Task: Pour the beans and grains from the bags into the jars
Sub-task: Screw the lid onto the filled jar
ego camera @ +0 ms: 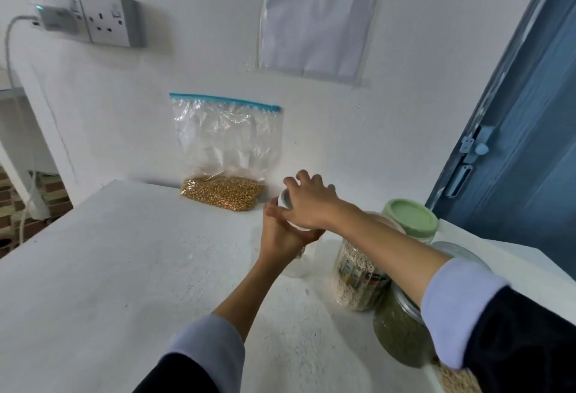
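A socket (pixel 109 20) is seen on the wall at far left. Further right, a zip bag (pixel 226 149) of yellow kernels is propped upright against the wall on the white counter (pixel 109 268), its blue seal closed at the top. Just right of it and nearer the person, a clear jar (pixel 297 263) stands upright, apparently empty. Its body is gripped from the left by the left hand (pixel 282 233), fingers curled round it. Its white lid (pixel 285 199) is covered from above by the right hand (pixel 307 202), fingers curled over the rim, so an unscrewing is judged to be under way. The bag lies beyond and left of both hands; the left hand is the nearer to it. Once the jar is opened, a reach forward and left would be called for. Further right, an oat jar (pixel 358 277), a green-lidded jar (pixel 411 216) and a jar of green grain (pixel 399 333) are grouped.
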`<state>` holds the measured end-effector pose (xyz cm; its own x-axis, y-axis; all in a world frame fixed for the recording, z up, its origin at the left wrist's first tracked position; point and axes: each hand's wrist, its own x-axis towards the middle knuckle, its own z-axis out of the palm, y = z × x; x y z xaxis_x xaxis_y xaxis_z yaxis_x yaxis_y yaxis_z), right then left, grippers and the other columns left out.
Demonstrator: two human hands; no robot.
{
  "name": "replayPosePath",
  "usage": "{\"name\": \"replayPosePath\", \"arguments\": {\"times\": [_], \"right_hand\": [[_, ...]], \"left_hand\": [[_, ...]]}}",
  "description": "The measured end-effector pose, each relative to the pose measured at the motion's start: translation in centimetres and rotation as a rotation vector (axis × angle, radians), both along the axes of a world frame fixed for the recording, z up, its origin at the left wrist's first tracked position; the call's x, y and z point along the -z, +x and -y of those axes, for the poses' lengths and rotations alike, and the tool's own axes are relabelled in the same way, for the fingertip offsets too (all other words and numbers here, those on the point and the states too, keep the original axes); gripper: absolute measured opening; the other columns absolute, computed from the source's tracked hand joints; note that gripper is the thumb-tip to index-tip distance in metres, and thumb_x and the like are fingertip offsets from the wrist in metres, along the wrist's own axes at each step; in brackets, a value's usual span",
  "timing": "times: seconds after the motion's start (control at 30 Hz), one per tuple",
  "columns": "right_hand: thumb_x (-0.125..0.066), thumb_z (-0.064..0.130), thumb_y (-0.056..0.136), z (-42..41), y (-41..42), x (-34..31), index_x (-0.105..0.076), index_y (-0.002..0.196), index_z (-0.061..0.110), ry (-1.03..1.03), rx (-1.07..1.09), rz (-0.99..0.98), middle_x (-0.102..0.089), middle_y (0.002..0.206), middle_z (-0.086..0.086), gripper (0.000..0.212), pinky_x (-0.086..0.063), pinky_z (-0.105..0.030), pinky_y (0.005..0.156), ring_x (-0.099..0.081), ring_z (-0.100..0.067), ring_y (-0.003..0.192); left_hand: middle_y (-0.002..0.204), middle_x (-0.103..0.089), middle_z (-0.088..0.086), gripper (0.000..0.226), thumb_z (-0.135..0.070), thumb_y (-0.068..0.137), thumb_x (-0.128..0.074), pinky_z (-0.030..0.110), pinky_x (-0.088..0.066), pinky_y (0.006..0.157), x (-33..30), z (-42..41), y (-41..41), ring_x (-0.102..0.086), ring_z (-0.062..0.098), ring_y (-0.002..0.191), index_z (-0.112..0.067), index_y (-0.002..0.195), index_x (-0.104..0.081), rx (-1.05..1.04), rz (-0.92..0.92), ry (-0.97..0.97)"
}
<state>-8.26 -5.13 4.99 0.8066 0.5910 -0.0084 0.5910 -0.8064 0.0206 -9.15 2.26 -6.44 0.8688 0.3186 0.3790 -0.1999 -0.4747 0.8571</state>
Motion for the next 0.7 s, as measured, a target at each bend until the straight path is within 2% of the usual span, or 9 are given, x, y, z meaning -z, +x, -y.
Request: {"name": "replayPosePath", "arguments": {"times": [0.07,0.2,0.27,0.4,0.47,0.57,0.6,0.7], "right_hand": [[-0.035,0.069,0.089,-1.3,-0.3,1.2,-0.025,0.145,0.020,0.033,0.040,-0.065,-0.030,0.144,-0.012,0.075,-0.034,-0.054,0.100,-0.032,-0.037,0.130],[-0.034,0.066,0.091,-4.1,-1.0,2.4,-0.027,0.145,0.022,0.136,0.017,0.009,-0.034,0.143,-0.011,0.071,-0.034,-0.050,0.098,-0.034,-0.035,0.128],[-0.036,0.066,0.091,-5.2,-1.3,2.7,-0.030,0.144,0.020,0.186,0.037,0.011,-0.036,0.142,-0.012,0.071,-0.033,-0.049,0.099,-0.033,-0.034,0.129],[-0.042,0.061,0.090,-6.1,-1.9,3.5,-0.044,0.137,0.017,0.318,0.031,0.083,-0.043,0.138,-0.010,0.064,-0.032,-0.048,0.099,-0.036,-0.031,0.128],[-0.046,0.059,0.090,-5.9,-1.7,3.8,-0.046,0.136,0.019,0.376,-0.010,0.099,-0.045,0.138,-0.007,0.062,-0.033,-0.046,0.100,-0.037,-0.028,0.129],[-0.058,0.053,0.085,-5.0,-1.2,3.6,-0.050,0.134,0.024,0.433,-0.128,0.013,-0.046,0.140,0.002,0.057,-0.034,-0.041,0.102,-0.038,-0.022,0.129],[-0.062,0.050,0.083,-4.7,-1.1,3.4,-0.053,0.132,0.025,0.450,-0.174,-0.017,-0.047,0.140,0.005,0.056,-0.035,-0.040,0.103,-0.039,-0.019,0.129],[-0.066,0.040,0.081,-4.5,-1.5,3.2,-0.060,0.122,0.025,0.507,-0.265,-0.027,-0.056,0.131,0.008,0.044,-0.033,-0.038,0.105,-0.048,-0.014,0.122]], "left_hand": [[0.109,-0.058,-0.011,0.067,-0.020,0.068,-0.083,0.022,-0.052,0.086,-0.1,-0.6,-0.9,-0.060,-0.002,0.099,-0.003,0.121,-0.044,0.019,0.059,-0.084],[0.103,-0.066,0.003,0.067,-0.046,0.063,-0.072,0.020,-0.052,0.073,-0.5,-2.3,-2.9,-0.065,0.010,0.094,-0.007,0.115,-0.055,-0.030,0.170,-0.207],[0.098,-0.066,0.003,0.064,-0.041,0.061,-0.072,0.021,-0.052,0.067,-0.6,-3.0,-3.5,-0.066,0.012,0.088,-0.010,0.114,-0.054,-0.067,0.209,-0.240],[0.085,-0.065,0.004,0.038,-0.024,0.066,-0.072,0.033,-0.052,0.055,-0.3,-4.4,-4.0,-0.065,0.020,0.072,-0.030,0.101,-0.056,-0.089,0.203,-0.195],[0.092,-0.065,0.004,0.047,-0.029,0.063,-0.076,0.035,-0.054,0.060,-0.1,-4.9,-4.0,-0.066,0.019,0.080,-0.028,0.104,-0.053,-0.103,0.150,-0.172],[0.112,-0.056,-0.001,0.082,-0.025,0.055,-0.088,0.015,-0.050,0.071,-0.4,-5.4,-4.5,-0.060,0.010,0.098,-0.016,0.122,-0.041,-0.114,0.073,-0.106],[0.115,-0.052,-0.002,0.089,-0.021,0.055,-0.090,0.013,-0.048,0.072,-0.4,-5.6,-4.7,-0.058,0.009,0.100,-0.012,0.127,-0.038,-0.110,0.055,-0.087],[0.113,-0.056,-0.003,0.088,-0.019,0.058,-0.088,0.016,-0.052,0.074,-0.5,-5.9,-5.3,-0.060,0.008,0.102,-0.009,0.128,-0.036,-0.049,0.068,-0.098]]}}
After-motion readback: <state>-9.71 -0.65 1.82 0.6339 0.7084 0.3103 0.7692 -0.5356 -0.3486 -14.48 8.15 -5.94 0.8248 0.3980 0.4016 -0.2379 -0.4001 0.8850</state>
